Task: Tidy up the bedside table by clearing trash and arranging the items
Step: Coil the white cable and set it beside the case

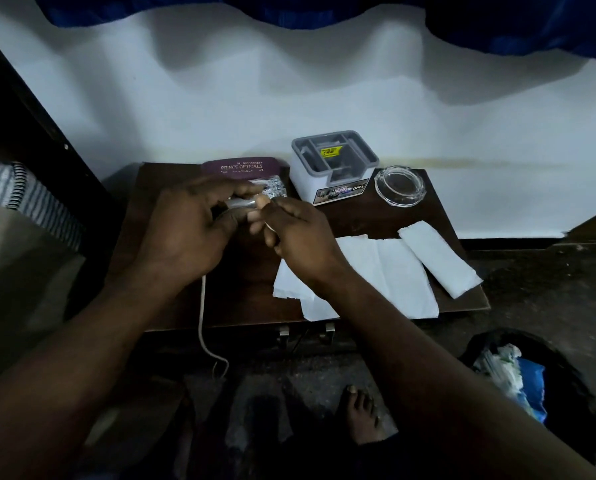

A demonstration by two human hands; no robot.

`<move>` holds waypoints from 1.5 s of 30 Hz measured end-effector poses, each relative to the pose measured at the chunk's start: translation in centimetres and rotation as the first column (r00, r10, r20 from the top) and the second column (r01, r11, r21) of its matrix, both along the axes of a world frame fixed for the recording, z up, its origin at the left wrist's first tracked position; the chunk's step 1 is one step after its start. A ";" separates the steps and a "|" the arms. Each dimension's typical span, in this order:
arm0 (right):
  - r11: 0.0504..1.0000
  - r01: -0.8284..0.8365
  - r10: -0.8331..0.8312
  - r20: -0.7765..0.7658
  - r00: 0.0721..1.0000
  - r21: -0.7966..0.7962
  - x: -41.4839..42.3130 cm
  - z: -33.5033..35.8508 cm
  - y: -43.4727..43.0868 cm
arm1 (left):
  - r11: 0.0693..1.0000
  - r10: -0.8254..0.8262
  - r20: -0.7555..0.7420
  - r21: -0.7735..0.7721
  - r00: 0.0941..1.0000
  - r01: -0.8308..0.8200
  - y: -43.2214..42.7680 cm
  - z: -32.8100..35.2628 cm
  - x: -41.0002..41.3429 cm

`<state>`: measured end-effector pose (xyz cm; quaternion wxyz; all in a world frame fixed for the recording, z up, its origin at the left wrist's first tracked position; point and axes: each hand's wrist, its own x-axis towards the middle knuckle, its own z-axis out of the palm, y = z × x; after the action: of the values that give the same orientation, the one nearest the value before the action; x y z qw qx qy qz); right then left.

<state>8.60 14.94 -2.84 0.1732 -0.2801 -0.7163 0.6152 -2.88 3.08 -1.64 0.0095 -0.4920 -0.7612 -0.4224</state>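
The left hand (185,233) and the right hand (300,237) meet above the left half of the surface (376,216), both with fingers curled and clamped on one small silvery thing (241,203) held between them; what it is I cannot tell. A white cord (202,306) drops from under the left hand, over the front edge and down to the floor.

The surface is a dark brown bedside top pushed against a white wall, with a blue curtain (324,8) hanging above. To the left is a bed with a striped cloth (12,188) on it. The floor is dark and rough, and one bare foot (362,417) shows below.

On the surface I count:
- One maroon spectacle case (242,167) at the back, lettered PRINCE OPTICALS
- One crinkled foil strip (272,186) just in front of it, right behind the fingers
- One grey and white organiser box (334,164) with compartments, beside the case
- One glass ashtray (400,185) at the back right corner
- Two pieces of white tissue: a broad sheet (386,275) lying flat at the front, partly under the right wrist, and a folded strip (438,261) on its right

One black bin (580,400) stands on the floor to the right, holding blue and white rubbish
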 end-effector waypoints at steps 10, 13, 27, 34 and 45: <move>0.845 -0.139 0.111 -0.085 0.990 -0.516 0.2 1.2 1.0 | 0.992 -0.121 0.448 0.076 0.886 0.098 1.6 -0.4 0.0; 0.733 -0.218 0.128 -0.183 0.975 -0.644 0.2 1.3 1.4 | 0.987 -0.150 0.659 0.148 0.737 0.069 2.0 -0.2 0.5; 0.362 -0.419 -0.029 -0.459 0.888 -0.833 0.0 1.3 1.9 | 0.995 -0.101 0.943 0.104 0.318 0.008 2.2 -0.6 0.5; 0.457 -0.314 -0.088 -0.394 0.915 -0.832 -0.4 1.5 1.8 | 0.989 -0.131 0.927 0.149 0.351 -0.025 2.2 -0.8 0.4; 0.486 -0.272 -0.035 -0.329 0.944 -0.830 -0.6 0.9 2.0 | 0.988 -0.076 0.945 0.114 0.318 -0.103 2.2 -1.1 -0.1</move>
<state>8.04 16.90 -1.96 0.0727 -0.1808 -0.2922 0.9363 -2.98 5.27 -2.76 -0.3954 -0.1436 -0.5925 -0.6870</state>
